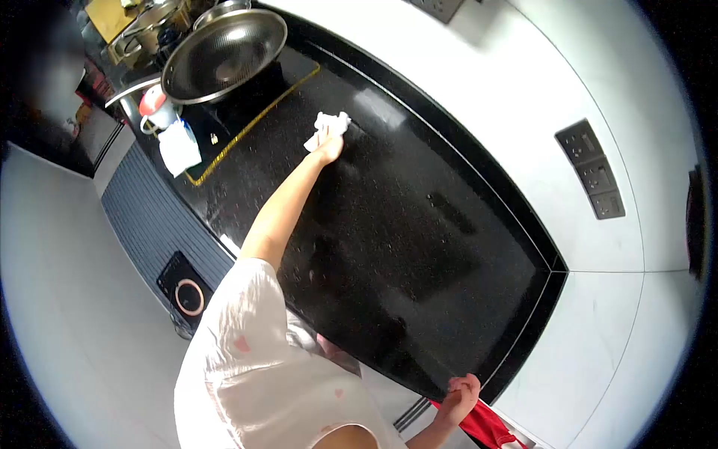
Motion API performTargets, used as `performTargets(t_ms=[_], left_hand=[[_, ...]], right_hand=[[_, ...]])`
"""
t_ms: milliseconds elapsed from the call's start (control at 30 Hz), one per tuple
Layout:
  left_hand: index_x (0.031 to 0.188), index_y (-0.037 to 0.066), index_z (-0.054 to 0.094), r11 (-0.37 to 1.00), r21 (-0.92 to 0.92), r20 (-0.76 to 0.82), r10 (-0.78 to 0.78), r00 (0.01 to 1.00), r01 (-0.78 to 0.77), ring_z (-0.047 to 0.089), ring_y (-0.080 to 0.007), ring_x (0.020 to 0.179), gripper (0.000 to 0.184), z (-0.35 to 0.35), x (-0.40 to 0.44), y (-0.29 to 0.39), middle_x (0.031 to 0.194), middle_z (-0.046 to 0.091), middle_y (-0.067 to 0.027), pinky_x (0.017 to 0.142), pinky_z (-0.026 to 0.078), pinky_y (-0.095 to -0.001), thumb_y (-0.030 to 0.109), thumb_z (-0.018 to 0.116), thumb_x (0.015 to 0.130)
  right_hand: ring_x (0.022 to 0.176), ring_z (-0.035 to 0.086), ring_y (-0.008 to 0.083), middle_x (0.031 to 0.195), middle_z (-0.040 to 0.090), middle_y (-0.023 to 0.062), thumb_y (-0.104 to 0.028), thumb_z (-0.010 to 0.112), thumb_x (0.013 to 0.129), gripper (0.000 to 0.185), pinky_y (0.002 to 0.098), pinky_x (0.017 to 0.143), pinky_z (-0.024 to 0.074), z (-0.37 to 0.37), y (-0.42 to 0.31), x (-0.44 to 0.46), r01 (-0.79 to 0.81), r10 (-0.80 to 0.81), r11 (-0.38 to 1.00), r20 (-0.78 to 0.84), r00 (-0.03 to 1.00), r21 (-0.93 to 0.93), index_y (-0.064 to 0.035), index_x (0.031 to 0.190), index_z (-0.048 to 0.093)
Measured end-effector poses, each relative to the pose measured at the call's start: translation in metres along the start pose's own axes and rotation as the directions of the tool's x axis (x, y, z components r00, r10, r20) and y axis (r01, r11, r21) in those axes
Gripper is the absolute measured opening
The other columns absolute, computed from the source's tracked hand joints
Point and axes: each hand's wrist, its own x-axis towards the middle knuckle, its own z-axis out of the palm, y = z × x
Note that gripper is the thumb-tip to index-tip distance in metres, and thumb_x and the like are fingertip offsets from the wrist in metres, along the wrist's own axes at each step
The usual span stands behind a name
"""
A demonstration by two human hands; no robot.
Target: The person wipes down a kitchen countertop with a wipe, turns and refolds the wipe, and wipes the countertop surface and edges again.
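My left hand (pixel 330 147) is stretched out over the black countertop (pixel 374 217), its fingers closed on a crumpled white cloth (pixel 321 122) that is pressed on the surface. Down at the counter's front right corner is my right hand (pixel 462 394), with its fingers curled in and nothing visible in them. Red fabric (pixel 488 426) hangs just below this hand, beyond the counter edge.
A large wok (pixel 224 56) stands on the yellow-edged cooktop (pixel 258 117) at the upper left, beside a red-and-white mug (pixel 158 112) and a white packet (pixel 179 148). Pots (pixel 158 22) stand behind. Sockets (pixel 591 170) line the wall. A black device (pixel 183 288) lies on the grey ribbed surface (pixel 149 202).
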Motion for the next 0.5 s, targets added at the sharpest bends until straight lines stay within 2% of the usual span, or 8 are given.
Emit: performTargets(t_ms=[67, 100, 133, 200, 267, 400, 433, 500], left_hand=[[0.128, 0.005, 0.024, 0.864, -0.503, -0.047, 0.0, 0.999, -0.023, 0.003, -0.0197, 0.127, 0.052, -0.034, 0.068, -0.004, 0.137, 0.012, -0.0092, 0.102, 0.002, -0.0321, 0.036, 0.017, 0.087], [0.119, 0.001, 0.035, 0.401, -0.892, -0.16, 0.153, 0.975, -0.21, 0.022, -0.0193, 0.122, 0.046, -0.054, 0.048, 0.009, 0.131, 0.028, -0.0092, 0.101, 0.015, -0.0313, 0.032, 0.024, 0.087], [0.111, 0.003, 0.044, 0.189, -0.917, -0.342, 0.088, 0.936, -0.353, 0.04, -0.0172, 0.108, 0.037, -0.056, 0.083, 0.002, 0.114, 0.046, -0.0076, 0.091, 0.03, -0.0282, 0.026, 0.03, 0.086], [0.098, 0.007, 0.052, -0.312, -0.95, 0.046, -0.026, 0.999, 0.035, 0.047, -0.0135, 0.091, 0.032, -0.097, 0.108, 0.015, 0.097, 0.053, -0.0041, 0.079, 0.037, -0.0242, 0.026, 0.029, 0.086], [0.083, 0.015, 0.051, -0.23, -0.968, 0.099, 0.015, 0.995, 0.1, 0.045, -0.0075, 0.069, 0.026, -0.112, 0.127, 0.04, 0.078, 0.051, 0.0049, 0.065, 0.034, -0.0189, 0.033, 0.032, 0.085], [0.066, 0.015, 0.037, 0.477, -0.874, -0.101, 0.016, 0.995, -0.096, 0.034, -0.0077, 0.045, 0.032, -0.099, 0.229, 0.044, 0.053, 0.037, 0.0041, 0.045, 0.029, -0.0246, 0.037, 0.029, 0.087], [0.066, 0.014, 0.035, 0.439, -0.868, -0.267, -0.016, 0.964, -0.233, 0.034, -0.008, 0.047, 0.031, -0.074, 0.295, 0.031, 0.055, 0.037, 0.0041, 0.046, 0.029, -0.0242, 0.037, 0.029, 0.087], [0.093, 0.009, 0.042, 0.264, -0.964, -0.007, 0.038, 0.999, -0.017, 0.042, -0.0145, 0.084, 0.031, -0.048, 0.34, 0.017, 0.091, 0.046, -0.0048, 0.074, 0.034, -0.026, 0.037, 0.032, 0.085]], right_hand=[[0.065, 0.049, 0.0135, 0.068, 0.05, 0.0056, -0.009, 0.048, 0.075, 0.023, 0.0262, 0.065, 0.0428, 0.034, 0.001, 0.003, -0.044, 0.062, 0.99, -0.133, 0.989, 0.133, 0.0014, 0.096, 0.05], [0.065, 0.049, 0.0129, 0.067, 0.049, 0.0052, -0.009, 0.048, 0.076, 0.023, 0.0257, 0.065, 0.0422, 0.05, 0.005, 0.009, -0.015, 0.031, 0.978, -0.077, 0.997, 0.209, 0.0007, 0.097, 0.05], [0.065, 0.049, 0.0131, 0.067, 0.05, 0.0053, -0.009, 0.048, 0.076, 0.023, 0.026, 0.065, 0.0421, 0.06, 0.007, 0.009, -0.02, 0.033, 0.978, -0.059, 0.998, 0.205, 0.0005, 0.097, 0.05], [0.066, 0.049, 0.0133, 0.067, 0.05, 0.0057, -0.01, 0.049, 0.077, 0.023, 0.0266, 0.065, 0.0419, 0.096, 0.012, 0.015, -0.026, 0.031, 0.975, -0.018, 0.999, 0.221, 0.0001, 0.097, 0.05], [0.066, 0.049, 0.0151, 0.068, 0.051, 0.0072, -0.01, 0.049, 0.076, 0.022, 0.0284, 0.066, 0.0417, 0.131, 0.004, 0.008, -0.021, 0.025, 0.988, -0.025, 0.999, 0.15, 0.0007, 0.096, 0.051], [0.065, 0.05, 0.0164, 0.067, 0.051, 0.0082, -0.008, 0.047, 0.077, 0.019, 0.029, 0.065, 0.0418, 0.164, -0.001, -0.009, -0.015, 0.024, 0.997, -0.126, 0.992, 0.072, 0.0001, 0.093, 0.052], [0.066, 0.049, 0.0158, 0.068, 0.051, 0.0076, -0.009, 0.047, 0.077, 0.018, 0.0284, 0.066, 0.0412, 0.166, 0.002, -0.014, -0.046, 0.058, 0.996, -0.173, 0.983, 0.072, -0.0004, 0.093, 0.051], [0.066, 0.049, 0.0144, 0.069, 0.051, 0.0069, -0.01, 0.047, 0.078, 0.017, 0.026, 0.065, 0.0407, 0.171, 0.003, -0.024, -0.092, 0.103, 0.994, -0.26, 0.96, 0.052, -0.001, 0.092, 0.051]])
